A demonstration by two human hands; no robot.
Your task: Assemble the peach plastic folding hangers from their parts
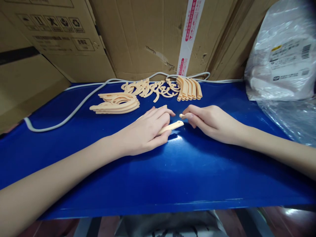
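Note:
My left hand [153,130] is closed round a cream plastic hanger arm [174,126], with a small hole near its end, which points right. Another cream edge shows behind my fingers; most of that piece is hidden. My right hand [209,123] pinches a small cream hook-like piece [182,116], and only its knobbed tip sticks out. That tip sits just above and apart from the arm's end. Beyond my hands lie a stack of cream hanger frames [117,103], a loose pile of curved cream hooks [148,88] and a row of cream hanger arms [189,89].
The blue tabletop [158,184] ends at a front edge near me. A pale cable [81,105] runs along the left and back. Cardboard boxes [148,36] wall off the back and left. A clear plastic bag [283,59] with a label stands at the right.

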